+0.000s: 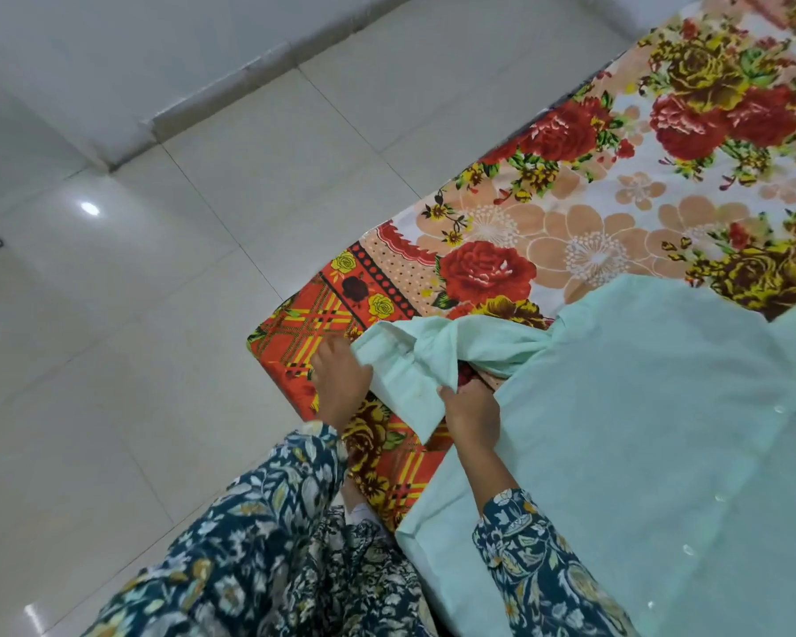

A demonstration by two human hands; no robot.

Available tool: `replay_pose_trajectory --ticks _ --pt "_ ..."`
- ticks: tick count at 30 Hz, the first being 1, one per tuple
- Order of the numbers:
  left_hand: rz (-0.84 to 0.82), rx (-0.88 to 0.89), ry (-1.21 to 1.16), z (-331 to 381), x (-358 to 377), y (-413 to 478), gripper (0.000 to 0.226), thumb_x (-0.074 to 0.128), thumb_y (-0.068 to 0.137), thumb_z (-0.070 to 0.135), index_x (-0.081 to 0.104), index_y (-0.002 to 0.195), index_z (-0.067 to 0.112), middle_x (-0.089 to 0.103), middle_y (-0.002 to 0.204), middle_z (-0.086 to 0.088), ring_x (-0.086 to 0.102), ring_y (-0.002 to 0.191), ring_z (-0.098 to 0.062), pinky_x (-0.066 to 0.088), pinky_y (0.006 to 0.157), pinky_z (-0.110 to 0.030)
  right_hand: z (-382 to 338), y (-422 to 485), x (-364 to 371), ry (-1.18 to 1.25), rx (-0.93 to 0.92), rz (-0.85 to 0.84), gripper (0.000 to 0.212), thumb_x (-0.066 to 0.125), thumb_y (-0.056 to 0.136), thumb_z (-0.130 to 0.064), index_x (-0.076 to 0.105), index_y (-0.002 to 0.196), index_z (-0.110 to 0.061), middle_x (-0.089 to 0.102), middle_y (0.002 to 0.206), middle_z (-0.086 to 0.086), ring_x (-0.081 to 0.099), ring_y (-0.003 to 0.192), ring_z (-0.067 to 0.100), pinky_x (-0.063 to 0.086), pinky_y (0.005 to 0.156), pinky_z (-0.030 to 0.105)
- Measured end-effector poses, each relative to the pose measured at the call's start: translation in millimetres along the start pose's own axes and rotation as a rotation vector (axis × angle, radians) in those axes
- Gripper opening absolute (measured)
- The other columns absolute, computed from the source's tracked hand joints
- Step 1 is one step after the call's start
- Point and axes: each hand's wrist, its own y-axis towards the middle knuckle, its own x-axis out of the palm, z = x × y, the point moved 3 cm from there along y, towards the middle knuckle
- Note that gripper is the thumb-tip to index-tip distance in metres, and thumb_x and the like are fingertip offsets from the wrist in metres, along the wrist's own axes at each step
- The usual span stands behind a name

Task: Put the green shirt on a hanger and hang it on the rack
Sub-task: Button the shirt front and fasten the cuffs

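Lying on a floral bedsheet (584,232) at right, green shirt (639,429), left hand (341,383) and right hand (472,413) gripping its sleeve (414,360), pale tiled floor (157,268) at left.

Bright, even indoor light. Glare spot on floor tiles (89,208) far left of the hands; soft shadows, wide-angle bend at edges, slight blur overall.

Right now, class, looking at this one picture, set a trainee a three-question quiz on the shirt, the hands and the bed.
1. True or false: the pale green cotton shirt already hangs on a hanger.
2. Which hand grips the bunched sleeve at its cuff end?
3. The shirt lies on: A) tiled floor B) red floral bedsheet C) rack.

Key
1. False; no hanger in view.
2. The left hand; the right hand holds nearer the shirt's body.
3. B, the red floral bedsheet.
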Motion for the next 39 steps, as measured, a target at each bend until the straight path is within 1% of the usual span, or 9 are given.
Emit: replay_pose_trajectory --ticks 3,4,8,12,16,24,30,34,39 --pt "-0.126 0.026 -0.209 2 -3 15 0.005 0.060 0.079 0.012 0.056 0.078 0.009 0.054 0.082 -0.004 0.052 0.088 -0.029 0.041 0.068 -0.034 -2 -4 3 -0.046 0.020 0.040 0.038 0.047 0.093 -0.041 0.061 0.086 -0.006 0.056 0.080 0.003 0.057 0.079 0.027 0.037 0.062 0.031" --pt "-0.166 0.033 -0.319 4 -4 14 0.014 0.059 0.080 0.010 0.051 0.069 0.011 0.049 0.069 -0.002 0.050 0.070 -0.023 0.037 0.057 -0.028 -2 -6 6 -0.033 0.022 0.030 0.041 0.046 0.093 -0.043 0.062 0.081 -0.007 0.061 0.078 0.004 0.059 0.075 0.026 0.041 0.061 0.031" --pt "-0.207 0.006 -0.553 9 -10 4 0.016 0.056 0.086 0.008 0.049 0.072 0.009 0.049 0.064 -0.001 0.042 0.051 -0.013 0.032 0.047 -0.024 -3 -19 18 0.084 -0.024 -0.024 0.045 0.046 0.092 -0.041 0.059 0.062 -0.010 0.067 0.062 0.005 0.066 0.057 0.022 0.050 0.061 0.031" --pt "-0.147 0.050 -0.488 17 -6 -5 0.014 0.050 0.084 0.002 0.047 0.074 0.011 0.050 0.063 0.001 0.044 0.051 -0.012 0.032 0.044 -0.024 -6 -20 29 0.050 -0.118 -0.012 0.021 0.049 0.092 -0.029 0.060 0.104 -0.014 0.070 0.097 0.008 0.068 0.086 0.028 0.051 0.072 0.034" --pt "-0.120 0.121 -0.350 17 0 -7 0.021 0.046 0.083 0.001 0.051 0.098 0.015 0.052 0.075 -0.001 0.048 0.062 -0.020 0.037 0.052 -0.031 -6 -9 38 -0.135 -0.208 -0.051 0.039 0.048 0.092 -0.012 0.048 0.131 -0.011 0.054 0.128 0.011 0.053 0.115 0.028 0.045 0.083 0.033" --pt "-0.270 0.427 -0.005 24 25 -17 0.029 0.046 0.086 -0.001 0.061 0.110 0.003 0.060 0.111 -0.016 0.056 0.100 -0.031 0.044 0.074 -0.031 -4 -1 48 -0.347 -0.316 0.004 0.036 0.049 0.092 -0.012 0.045 0.126 0.000 0.046 0.132 0.016 0.044 0.123 0.030 0.043 0.095 0.035" --pt "-0.307 0.505 0.224 31 40 -33 0.028 0.047 0.089 0.010 0.052 0.116 0.008 0.051 0.113 -0.012 0.055 0.094 -0.033 0.048 0.073 -0.042 4 -4 47 -0.461 -0.469 0.021 0.029 0.045 0.092 -0.008 0.049 0.120 -0.001 0.052 0.122 0.016 0.047 0.119 0.031 0.046 0.088 0.038" --pt "-0.430 0.492 0.044 33 46 -35 0.023 0.042 0.090 0.015 0.055 0.102 0.002 0.052 0.100 -0.014 0.053 0.092 -0.030 0.042 0.076 -0.039 -1 9 42 -0.448 -0.434 -0.014 0.025 0.040 0.095 -0.009 0.049 0.118 -0.005 0.051 0.125 0.013 0.046 0.121 0.028 0.042 0.092 0.036" --pt "-0.435 0.418 -0.146 36 44 -39 0.027 0.040 0.087 0.011 0.063 0.094 -0.001 0.051 0.092 -0.013 0.050 0.084 -0.024 0.038 0.072 -0.033 8 16 30 -0.117 -0.329 -0.091 0.020 0.046 0.090 -0.011 0.058 0.102 -0.001 0.061 0.108 0.017 0.057 0.099 0.033 0.040 0.072 0.035"
